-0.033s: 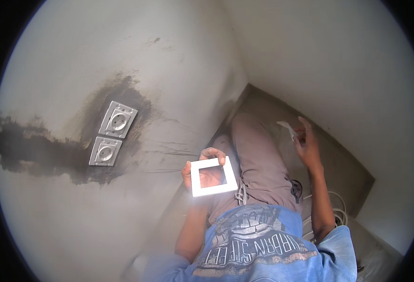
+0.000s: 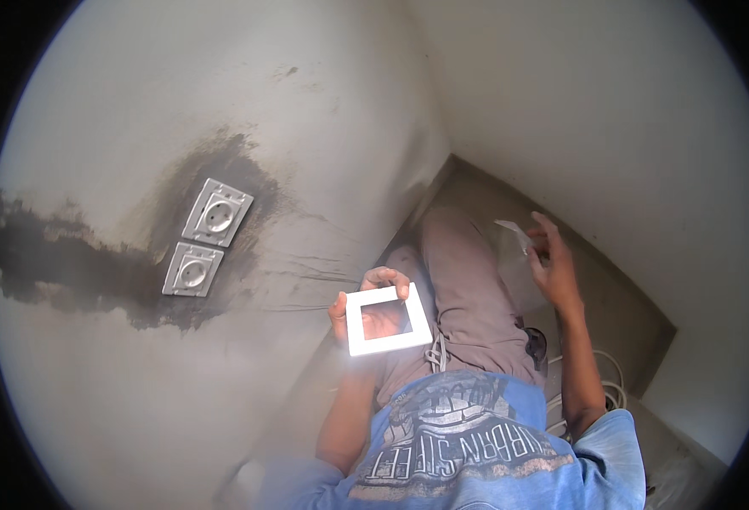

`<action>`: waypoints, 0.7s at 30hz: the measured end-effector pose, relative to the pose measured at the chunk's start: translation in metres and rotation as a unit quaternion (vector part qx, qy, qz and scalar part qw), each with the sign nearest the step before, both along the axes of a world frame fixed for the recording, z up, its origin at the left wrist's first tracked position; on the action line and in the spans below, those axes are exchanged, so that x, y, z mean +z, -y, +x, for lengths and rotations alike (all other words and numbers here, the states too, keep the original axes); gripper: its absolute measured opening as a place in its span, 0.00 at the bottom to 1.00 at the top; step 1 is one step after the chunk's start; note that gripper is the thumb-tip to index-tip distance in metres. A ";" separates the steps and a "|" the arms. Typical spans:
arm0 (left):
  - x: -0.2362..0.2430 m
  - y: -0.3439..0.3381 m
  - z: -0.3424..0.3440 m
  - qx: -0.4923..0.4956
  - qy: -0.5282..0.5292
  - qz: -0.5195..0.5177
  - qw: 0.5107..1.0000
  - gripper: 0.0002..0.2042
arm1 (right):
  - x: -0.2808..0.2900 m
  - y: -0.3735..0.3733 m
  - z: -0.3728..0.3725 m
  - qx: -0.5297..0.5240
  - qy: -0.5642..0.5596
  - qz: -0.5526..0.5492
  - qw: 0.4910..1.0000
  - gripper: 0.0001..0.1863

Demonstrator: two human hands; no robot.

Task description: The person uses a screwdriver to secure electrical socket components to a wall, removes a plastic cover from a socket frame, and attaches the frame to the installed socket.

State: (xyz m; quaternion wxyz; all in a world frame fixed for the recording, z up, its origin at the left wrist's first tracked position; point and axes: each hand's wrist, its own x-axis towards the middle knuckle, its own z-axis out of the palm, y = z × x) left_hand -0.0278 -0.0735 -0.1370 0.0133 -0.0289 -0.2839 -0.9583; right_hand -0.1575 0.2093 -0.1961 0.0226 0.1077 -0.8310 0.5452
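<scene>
My left hand [image 2: 383, 320] grips a white square socket cover frame [image 2: 398, 342] by its edges, holding it above my lap. The palm shows through the frame's square opening. Off to the right, above the floor, my right hand [image 2: 556, 268] pinches a thin, clear piece that looks like plastic film [image 2: 513, 228]. Its lower part is hard to make out. On the left wall, an upper wall socket [image 2: 219, 216] and a lower wall socket [image 2: 192, 272] sit one above the other, their metal mounting plates bare. Both hands are apart from the sockets.
Dark, rough plaster patches [image 2: 77, 262] surround the sockets and run left along the wall. A second wall [image 2: 612, 110] meets it at a corner ahead of my legs. Pale coiled cable [image 2: 616, 393] lies on the floor by my right elbow, near a dark object [image 2: 537, 344] beside my hip.
The clear film in my right hand has shifted slightly left and tilted. My left hand keeps its hold on the frame. The wall and sockets appear moved a little by a small head movement.
</scene>
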 end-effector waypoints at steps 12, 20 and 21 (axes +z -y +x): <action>0.000 0.016 0.038 0.113 -0.074 -0.045 0.990 0.34 | 0.085 0.110 0.028 0.208 -0.201 -0.135 0.948 0.20; -0.018 0.014 0.052 0.178 0.027 0.096 0.979 0.32 | 0.082 0.132 0.070 0.369 -0.232 -0.121 0.892 0.26; -0.024 0.013 0.053 0.192 0.042 0.030 0.980 0.33 | 0.073 0.134 0.071 0.365 -0.232 -0.128 0.893 0.19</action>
